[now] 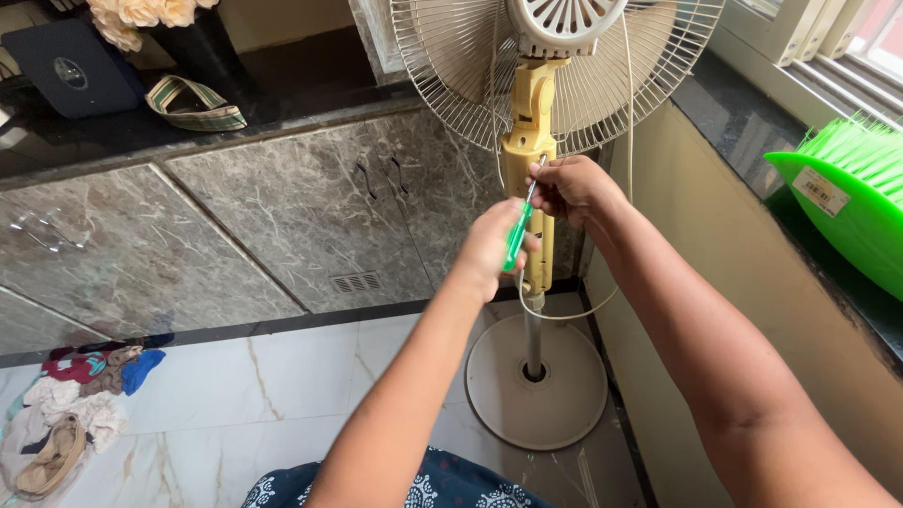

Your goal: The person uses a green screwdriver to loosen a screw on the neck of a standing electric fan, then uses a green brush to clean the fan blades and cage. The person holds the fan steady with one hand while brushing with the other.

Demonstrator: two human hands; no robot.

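A cream pedestal fan (530, 132) stands on a round base (536, 390) with its wire guard at the top of the view. My left hand (489, 246) grips a green-handled screwdriver (516, 235), whose metal tip points up at the fan's yellowed neck. My right hand (569, 188) rests against the neck beside the screwdriver's tip, fingers curled around the column and the white cord (574, 310). Whether the tip sits in a screw is hidden by my fingers.
Grey marble-look cabinet doors (282, 216) stand behind the fan under a dark counter. A green dustpan with brush (847, 198) lies on the right window ledge. A pile of clothes (71, 414) lies on the white tiled floor at left.
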